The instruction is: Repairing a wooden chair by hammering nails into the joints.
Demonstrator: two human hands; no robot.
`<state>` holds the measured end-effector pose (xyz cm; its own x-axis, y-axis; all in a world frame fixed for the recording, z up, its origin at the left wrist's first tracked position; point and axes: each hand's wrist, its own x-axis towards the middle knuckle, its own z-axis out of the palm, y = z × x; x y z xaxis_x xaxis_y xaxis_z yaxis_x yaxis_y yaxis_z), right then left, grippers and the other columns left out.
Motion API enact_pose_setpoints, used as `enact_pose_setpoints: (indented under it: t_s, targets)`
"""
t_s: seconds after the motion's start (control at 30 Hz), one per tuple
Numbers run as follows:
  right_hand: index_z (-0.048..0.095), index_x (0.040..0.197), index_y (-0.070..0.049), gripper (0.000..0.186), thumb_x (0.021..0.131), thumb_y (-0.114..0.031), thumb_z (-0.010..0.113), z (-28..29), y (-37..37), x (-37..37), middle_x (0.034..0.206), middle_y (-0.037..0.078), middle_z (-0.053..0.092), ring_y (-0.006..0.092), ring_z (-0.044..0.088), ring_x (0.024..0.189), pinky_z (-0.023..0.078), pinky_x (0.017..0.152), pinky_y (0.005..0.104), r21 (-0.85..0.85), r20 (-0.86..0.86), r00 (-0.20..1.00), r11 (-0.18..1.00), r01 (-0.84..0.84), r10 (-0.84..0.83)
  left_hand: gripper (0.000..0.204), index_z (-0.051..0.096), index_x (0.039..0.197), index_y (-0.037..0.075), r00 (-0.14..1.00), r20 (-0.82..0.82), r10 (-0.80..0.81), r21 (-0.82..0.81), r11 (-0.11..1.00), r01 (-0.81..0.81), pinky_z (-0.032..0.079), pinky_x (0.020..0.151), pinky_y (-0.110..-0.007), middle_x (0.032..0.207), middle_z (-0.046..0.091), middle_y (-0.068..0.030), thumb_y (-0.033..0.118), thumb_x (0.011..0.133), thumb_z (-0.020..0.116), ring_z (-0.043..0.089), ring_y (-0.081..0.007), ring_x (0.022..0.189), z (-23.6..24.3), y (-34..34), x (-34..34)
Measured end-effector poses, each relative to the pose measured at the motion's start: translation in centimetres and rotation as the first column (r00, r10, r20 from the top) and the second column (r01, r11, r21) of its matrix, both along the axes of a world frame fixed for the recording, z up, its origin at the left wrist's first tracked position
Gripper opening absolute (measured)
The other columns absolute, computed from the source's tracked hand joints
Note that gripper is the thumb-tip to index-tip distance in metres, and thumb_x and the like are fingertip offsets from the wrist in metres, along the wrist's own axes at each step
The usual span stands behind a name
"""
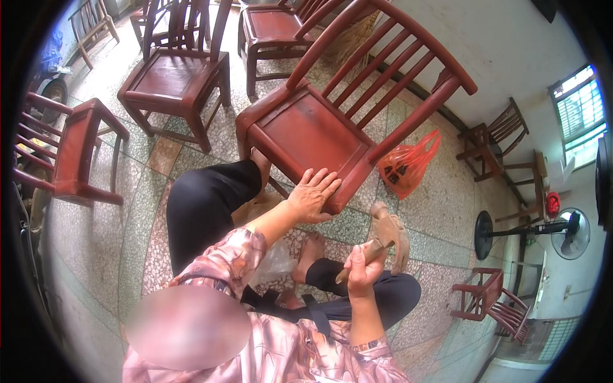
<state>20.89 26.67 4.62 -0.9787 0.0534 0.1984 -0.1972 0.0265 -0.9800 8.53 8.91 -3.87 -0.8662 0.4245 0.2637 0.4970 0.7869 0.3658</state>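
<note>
A red-brown wooden chair (313, 137) with a slatted back stands tilted right in front of me. My left hand (311, 196) lies flat on the near edge of its seat, fingers spread. In my right hand (364, 269) is a claw hammer (391, 237), gripped by its short visible stretch of wooden handle. The hammer's worn, rusty-looking head is raised above my right knee, near the chair's near right corner but apart from it. My bent legs and bare feet are below the chair.
A red plastic bag (408, 167) with dark contents sits on the terrazzo floor right of the chair. Clear plastic (273, 264) lies between my legs. Other wooden chairs (169, 86) stand at the far left and along the right wall, where a standing fan (569, 233) also is.
</note>
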Motion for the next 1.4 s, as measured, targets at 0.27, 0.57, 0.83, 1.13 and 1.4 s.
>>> enact_pose_setpoints:
  t_s: [0.27,0.57,0.83,1.13,1.4]
  targets:
    - [0.046,0.099,-0.003,0.018,0.089,-0.006,0.060,-2.0,0.1,1.2,0.070,0.003,0.049,0.0090,0.047,0.045,0.042,0.042,0.0223,0.171,0.199,0.972,0.981,0.095,-0.128,0.085,0.039,0.139,0.008,0.994,-0.034,-0.102,0.014,0.995,0.103,0.026,0.109,-0.048,0.146,0.038,-0.0127,0.043,0.069,0.070,0.033,-0.0323,0.136,-0.2,-1.8,-1.3]
    - [0.045,0.094,-0.003,0.020,0.088,-0.008,0.063,-3.5,1.7,0.7,0.065,0.004,0.050,0.0094,0.047,0.044,0.042,0.042,0.0229,0.021,0.380,0.919,0.994,0.107,-0.107,0.102,0.024,0.149,0.020,0.971,0.217,0.105,-0.499,0.866,0.017,0.026,0.105,-0.067,0.157,0.018,-0.0062,0.026,0.062,0.077,0.016,-0.0338,0.144,3.4,-3.7,-5.1]
    - [0.045,0.093,-0.003,0.019,0.088,-0.009,0.063,-6.6,3.2,0.1,0.064,0.003,0.050,0.0093,0.047,0.043,0.041,0.041,0.0227,0.394,0.135,0.986,0.919,0.038,-0.099,0.108,0.019,0.151,0.023,0.936,0.314,0.161,-0.531,0.847,0.033,0.027,0.099,-0.073,0.158,0.014,-0.0052,0.031,0.062,0.079,0.012,-0.0371,0.144,4.8,-2.0,-6.2]
    - [0.043,0.091,-0.006,0.016,0.089,-0.005,0.059,-0.7,2.3,-2.6,0.062,0.004,0.049,0.0108,0.046,0.041,0.040,0.038,0.0237,-0.134,0.342,0.937,0.983,0.126,-0.073,0.100,0.024,0.149,0.020,0.951,0.248,0.186,-0.468,0.882,-0.050,0.021,0.102,-0.072,0.157,0.016,-0.0096,0.027,0.063,0.075,0.011,-0.0380,0.144,3.0,-0.9,-5.8]
    - [0.044,0.091,-0.005,0.018,0.085,-0.001,0.060,-2.6,5.1,-2.1,0.061,0.004,0.048,0.0115,0.046,0.038,0.039,0.036,0.0248,-0.284,0.430,0.888,0.909,0.306,-0.165,0.032,0.067,0.103,0.009,0.996,-0.042,-0.083,0.226,0.970,0.090,0.045,0.086,-0.042,0.098,0.060,-0.0102,0.016,0.072,0.070,0.056,-0.0311,0.096,3.1,2.3,-0.7]
